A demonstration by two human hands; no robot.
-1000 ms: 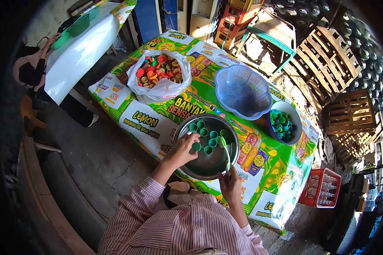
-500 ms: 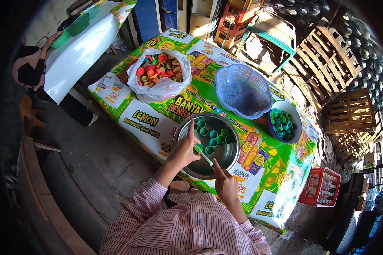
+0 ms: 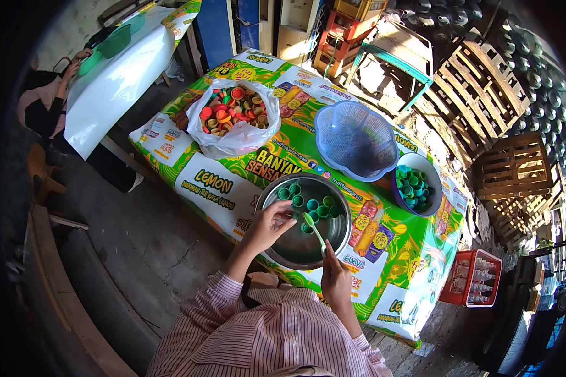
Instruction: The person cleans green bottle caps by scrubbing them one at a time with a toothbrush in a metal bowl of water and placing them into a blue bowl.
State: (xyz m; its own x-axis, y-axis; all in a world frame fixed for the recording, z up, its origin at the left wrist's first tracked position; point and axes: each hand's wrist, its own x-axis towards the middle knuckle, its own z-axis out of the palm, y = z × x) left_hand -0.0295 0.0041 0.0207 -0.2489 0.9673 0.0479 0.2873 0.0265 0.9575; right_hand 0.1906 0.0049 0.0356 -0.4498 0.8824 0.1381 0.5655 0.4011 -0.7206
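Scrubbing should go best, I judge, with the green cap [image 3: 294,216] pinned firmly over the steel bowl [image 3: 299,252] and short strokes used. At frame centre the left hand [image 3: 267,225] curls closed on that cap, wrist bent inward. Lower centre, the right hand [image 3: 335,281] clamps the toothbrush [image 3: 313,227], bristles angled up-left toward it.

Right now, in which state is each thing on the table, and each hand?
Steel bowl: upright, a few green caps inside.
Bag: open, full of mixed caps.
Basket: upright, empty.
Blue bowl: filled with green caps.
Brush: held, head in the steel bowl.
Right hand: closed on the brush.
Left hand: in the steel bowl, grip unclear.
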